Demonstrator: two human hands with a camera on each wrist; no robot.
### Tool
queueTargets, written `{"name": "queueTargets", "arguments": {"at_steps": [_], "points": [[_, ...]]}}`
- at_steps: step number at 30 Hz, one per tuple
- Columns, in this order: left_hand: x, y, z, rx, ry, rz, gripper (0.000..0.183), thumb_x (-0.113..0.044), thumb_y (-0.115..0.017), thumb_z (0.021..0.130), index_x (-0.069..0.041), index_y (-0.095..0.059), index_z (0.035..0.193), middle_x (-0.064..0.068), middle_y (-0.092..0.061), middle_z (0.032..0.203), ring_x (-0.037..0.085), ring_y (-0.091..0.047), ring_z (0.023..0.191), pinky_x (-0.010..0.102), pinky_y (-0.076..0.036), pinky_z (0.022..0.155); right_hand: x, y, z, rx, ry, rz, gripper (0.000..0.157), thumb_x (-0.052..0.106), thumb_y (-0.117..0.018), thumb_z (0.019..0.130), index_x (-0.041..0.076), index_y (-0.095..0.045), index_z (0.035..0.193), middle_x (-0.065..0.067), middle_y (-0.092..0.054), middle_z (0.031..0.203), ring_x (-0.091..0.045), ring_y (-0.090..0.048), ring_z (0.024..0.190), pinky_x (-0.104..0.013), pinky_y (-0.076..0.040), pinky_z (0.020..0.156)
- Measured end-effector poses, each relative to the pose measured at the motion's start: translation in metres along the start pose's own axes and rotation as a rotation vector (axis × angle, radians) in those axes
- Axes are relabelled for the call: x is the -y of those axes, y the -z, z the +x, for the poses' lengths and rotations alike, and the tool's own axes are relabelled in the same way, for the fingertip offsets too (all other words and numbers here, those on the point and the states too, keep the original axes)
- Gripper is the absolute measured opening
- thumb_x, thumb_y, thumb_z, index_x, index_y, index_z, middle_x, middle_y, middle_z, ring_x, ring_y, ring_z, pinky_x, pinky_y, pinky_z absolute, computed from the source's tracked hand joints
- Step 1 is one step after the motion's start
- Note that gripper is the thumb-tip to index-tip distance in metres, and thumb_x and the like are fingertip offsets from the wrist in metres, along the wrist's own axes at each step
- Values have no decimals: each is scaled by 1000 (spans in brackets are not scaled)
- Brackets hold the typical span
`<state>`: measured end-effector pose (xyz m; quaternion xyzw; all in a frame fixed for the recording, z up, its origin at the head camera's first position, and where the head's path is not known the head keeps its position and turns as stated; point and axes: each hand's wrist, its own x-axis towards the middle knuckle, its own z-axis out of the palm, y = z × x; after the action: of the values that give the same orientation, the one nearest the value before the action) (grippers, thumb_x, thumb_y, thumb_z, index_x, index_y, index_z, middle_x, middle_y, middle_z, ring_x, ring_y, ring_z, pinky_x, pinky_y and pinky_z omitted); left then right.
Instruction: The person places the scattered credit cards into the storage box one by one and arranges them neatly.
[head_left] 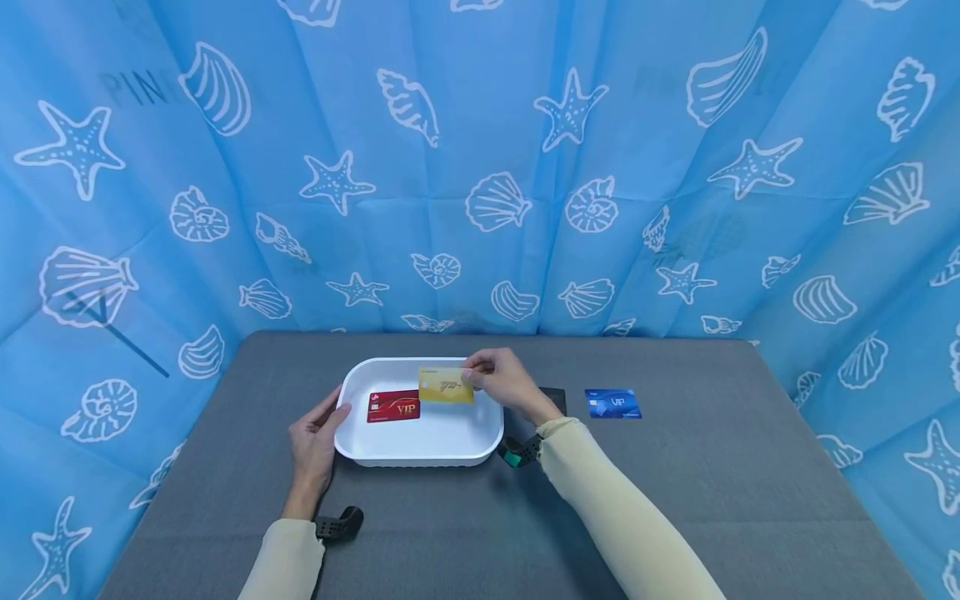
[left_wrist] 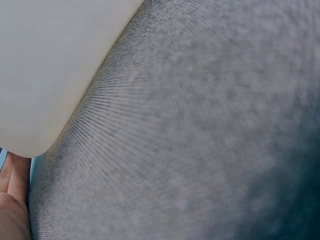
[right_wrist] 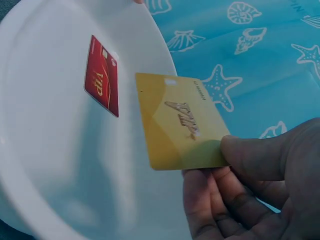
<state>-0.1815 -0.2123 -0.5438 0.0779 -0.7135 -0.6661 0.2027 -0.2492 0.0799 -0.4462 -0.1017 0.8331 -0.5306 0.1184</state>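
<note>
A white oblong tray with rounded corners sits on the table. My left hand holds its left end, thumb over the rim; in the left wrist view only a bit of that hand shows beside the tray wall. A red VIP card lies inside the tray, toward the left. Above the tray's right part, my right hand pinches a yellow VIP card by one end between thumb and fingers. The right wrist view shows this yellow card apart from the red card.
A blue VIP card lies on the grey table right of the tray. A dark flat thing, partly hidden by my right wrist, is between them. A blue curtain with shell prints hangs behind the table.
</note>
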Motion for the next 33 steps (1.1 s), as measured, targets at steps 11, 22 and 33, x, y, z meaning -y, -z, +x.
{"name": "queueTargets", "arguments": {"at_steps": [11,22,33], "points": [[0,0,0,0,17,3,37,-10,-68,98,0,-64,134,21,-62,134,-3,-66,101,15,-54,82,11,-9,9,-9,-117,-130,9,6,-66,97,1,-73,99,-8,-68,88,-20,-65,82,-31,-56,70],[1,0,0,0,8,8,37,-9,-68,98,0,-64,134,21,-63,134,-4,-66,100,16,-54,82,14,-18,15,-69,-129,-303,9,6,-69,94,4,-76,89,-9,-72,92,-22,-65,88,-33,-54,72],[0,0,0,4,-6,1,36,-9,-68,98,0,-65,133,22,-63,133,-4,-66,99,16,-54,82,15,-23,15,-106,-87,-448,9,4,-71,90,6,-78,86,-9,-74,96,-25,-65,92,-42,-54,84]]}}
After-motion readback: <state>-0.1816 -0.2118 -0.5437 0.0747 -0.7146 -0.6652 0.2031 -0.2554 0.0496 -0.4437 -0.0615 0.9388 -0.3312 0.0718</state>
